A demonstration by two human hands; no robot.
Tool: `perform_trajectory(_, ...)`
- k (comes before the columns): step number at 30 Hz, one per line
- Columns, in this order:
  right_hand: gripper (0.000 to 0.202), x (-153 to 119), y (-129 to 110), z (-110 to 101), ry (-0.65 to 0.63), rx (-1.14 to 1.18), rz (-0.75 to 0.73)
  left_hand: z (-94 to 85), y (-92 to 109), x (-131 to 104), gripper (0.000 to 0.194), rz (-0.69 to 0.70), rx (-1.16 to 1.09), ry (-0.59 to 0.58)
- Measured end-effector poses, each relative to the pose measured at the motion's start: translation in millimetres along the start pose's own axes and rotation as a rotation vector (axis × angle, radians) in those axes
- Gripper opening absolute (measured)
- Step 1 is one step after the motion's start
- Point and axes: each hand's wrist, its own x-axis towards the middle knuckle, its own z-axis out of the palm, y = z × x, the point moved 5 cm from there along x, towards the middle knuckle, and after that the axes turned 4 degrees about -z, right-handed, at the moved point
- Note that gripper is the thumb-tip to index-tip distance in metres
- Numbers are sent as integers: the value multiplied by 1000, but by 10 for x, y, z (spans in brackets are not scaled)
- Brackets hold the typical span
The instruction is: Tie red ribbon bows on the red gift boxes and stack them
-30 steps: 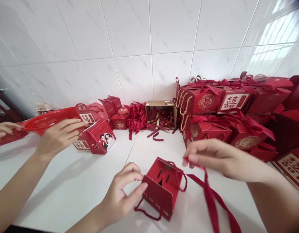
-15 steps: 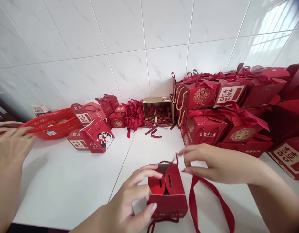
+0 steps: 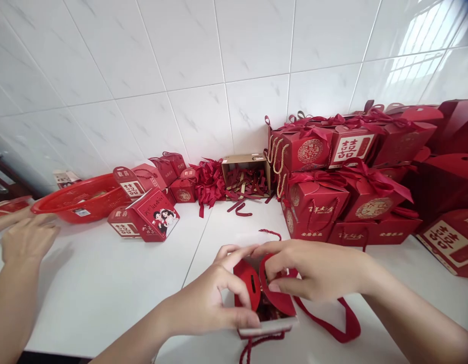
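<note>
Box [image 3: 266,303] sits on the white bench [image 3: 104,283], between both hands. Left hand [image 3: 207,303] grips its side tight. Right hand [image 3: 313,268] pinches the red top flap [image 3: 275,293] shut.

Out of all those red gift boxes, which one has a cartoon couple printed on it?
The tilted red box on the left, just in front of the red basin. Its face shows a drawn couple; the stacked boxes on the right carry gold or white emblems instead.

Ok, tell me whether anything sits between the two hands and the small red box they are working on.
Nothing visible does. The left hand grips the small red box by its side, and the right hand pinches its top flaps directly. The red ribbon trails off to the right on the white counter.
</note>
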Motion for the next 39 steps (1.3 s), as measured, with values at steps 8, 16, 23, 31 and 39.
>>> perform_trajectory(8, 26, -152, 242, -258, 153, -42, 178, 45, -65, -38, 62, -2, -11, -14)
perform_trajectory(16, 23, -137, 455, -330, 184, -165, 285, 49, -25, -14, 78, 89, 68, 11)
perform_trajectory(23, 16, -43, -83, -131, 86, 103, -151, -10, -131, -55, 69, 114, -20, 240)
perform_trajectory(31, 22, -119, 96, -215, 88, 42, -41, 21, -319, -134, 57, 94, -64, 310)
perform_trajectory(39, 30, -339, 182, -380, -32, 90, 117, -1, -273, -139, 50, 176, -61, 321)
